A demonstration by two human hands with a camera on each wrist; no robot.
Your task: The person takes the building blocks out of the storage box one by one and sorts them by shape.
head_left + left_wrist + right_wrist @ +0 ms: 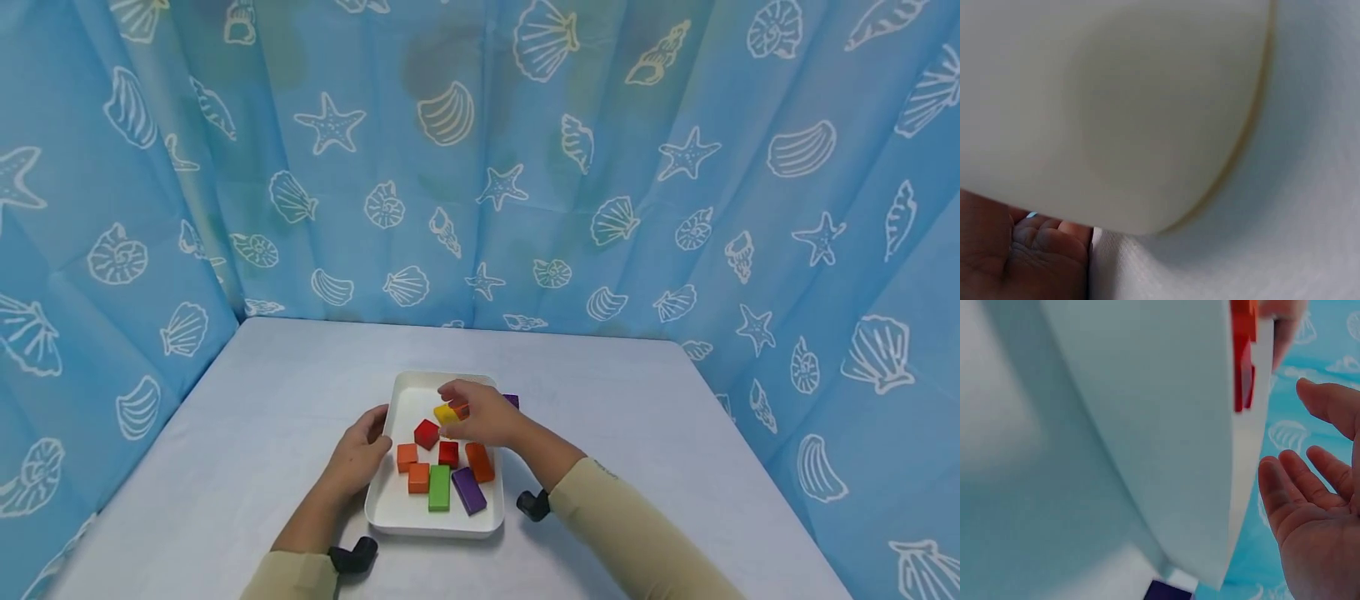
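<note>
A white tray [427, 523] lies on the table with colored blocks in it. My left hand [358, 454] holds its left side, thumb at the rim and fingers along the outside; in the left wrist view the hand [1047, 256] is partly hidden by the tray. Over the tray's far right part is my right hand [483, 414], fingers spread and loosely bent, nothing between them in the right wrist view [1316, 506]. Nearest to it are a yellow block [445, 414] and a red block [427, 434]; the hand partly covers an orange-red block [462, 411].
Nearer in the tray lie a green block [439, 488], a purple block [468, 491], another red block [448, 454] and several orange blocks [480, 462]. Another purple block [512, 401] sits outside the tray's far right side. A blue shell-print curtain [480, 208] surrounds the white table [637, 417].
</note>
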